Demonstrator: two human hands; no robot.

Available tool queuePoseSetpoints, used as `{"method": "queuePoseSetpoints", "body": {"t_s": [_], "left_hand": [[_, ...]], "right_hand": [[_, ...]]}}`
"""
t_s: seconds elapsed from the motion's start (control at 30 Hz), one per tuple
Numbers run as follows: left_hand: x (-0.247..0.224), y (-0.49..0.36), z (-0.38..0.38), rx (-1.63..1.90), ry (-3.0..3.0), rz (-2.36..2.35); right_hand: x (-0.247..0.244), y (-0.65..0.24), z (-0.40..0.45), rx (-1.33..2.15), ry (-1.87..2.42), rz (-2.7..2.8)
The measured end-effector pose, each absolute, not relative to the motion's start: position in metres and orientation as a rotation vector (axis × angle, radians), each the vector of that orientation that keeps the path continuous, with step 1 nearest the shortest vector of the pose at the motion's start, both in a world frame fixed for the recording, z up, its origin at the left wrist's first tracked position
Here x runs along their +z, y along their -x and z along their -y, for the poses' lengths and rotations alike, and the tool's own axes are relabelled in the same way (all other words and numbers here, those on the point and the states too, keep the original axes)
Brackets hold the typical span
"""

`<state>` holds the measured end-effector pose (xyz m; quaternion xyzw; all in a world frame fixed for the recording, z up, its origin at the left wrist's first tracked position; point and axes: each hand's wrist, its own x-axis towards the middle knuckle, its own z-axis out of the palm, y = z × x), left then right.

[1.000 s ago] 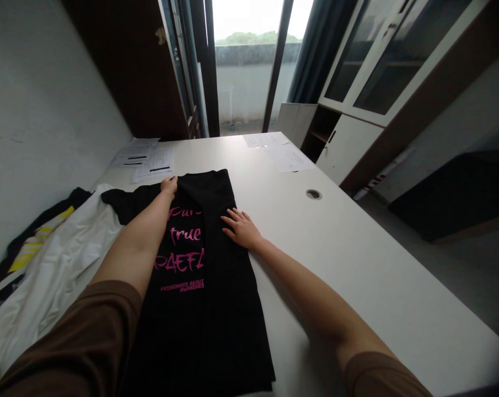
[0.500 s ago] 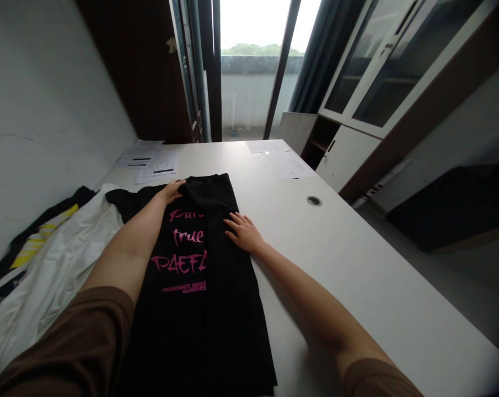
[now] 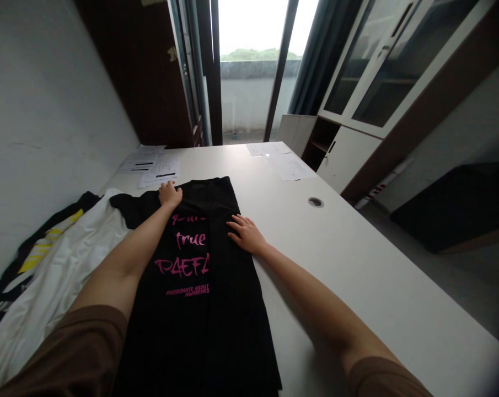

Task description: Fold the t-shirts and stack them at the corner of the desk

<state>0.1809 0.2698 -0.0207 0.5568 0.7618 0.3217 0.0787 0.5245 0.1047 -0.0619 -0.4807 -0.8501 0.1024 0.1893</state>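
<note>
A black T-shirt (image 3: pixel 187 342) with pink lettering lies on the white table in front of me, its right side folded inward over part of the print. At the top left of the shirt, by the shoulder, my left hand (image 3: pixel 170 195) has its fingers bent closed on the cloth. My right hand (image 3: pixel 246 234) rests flat on the folded right edge, fingers stretched out and apart. The left sleeve of the shirt spreads out beyond my left forearm.
Left of the shirt lie a white garment (image 3: pixel 71 264) and a black garment with a yellow print (image 3: pixel 38 251), against the wall. Paper sheets (image 3: pixel 160 171) lie at the far left and more paper (image 3: pixel 288 165) at the far right. A round cable hole (image 3: pixel 316 202) sits in the table (image 3: pixel 357 286).
My left hand has moved slightly left from the neckline to the shoulder, and its fingers have bent. The top of the shirt lies smoother. My right hand stays on the folded edge.
</note>
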Motion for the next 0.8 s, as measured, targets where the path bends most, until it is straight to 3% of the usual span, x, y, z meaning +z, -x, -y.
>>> {"method": "queuePoseSetpoints", "body": {"t_s": [0.27, 0.47, 0.8], "left_hand": [[-0.053, -0.236, -0.154, 0.683, -2.444, -1.745], [-0.067, -0.246, -0.088, 0.798, -2.46, -1.702], [-0.058, -0.256, -0.05, 0.733, -2.372, -1.694]], "right_hand": [[-0.063, -0.521, -0.179, 0.354, 1.611, 2.089], [-0.06, -0.489, -0.239, 0.335, 1.709, 2.137], [-0.072, -0.48, -0.295, 0.252, 1.809, 2.164]]}}
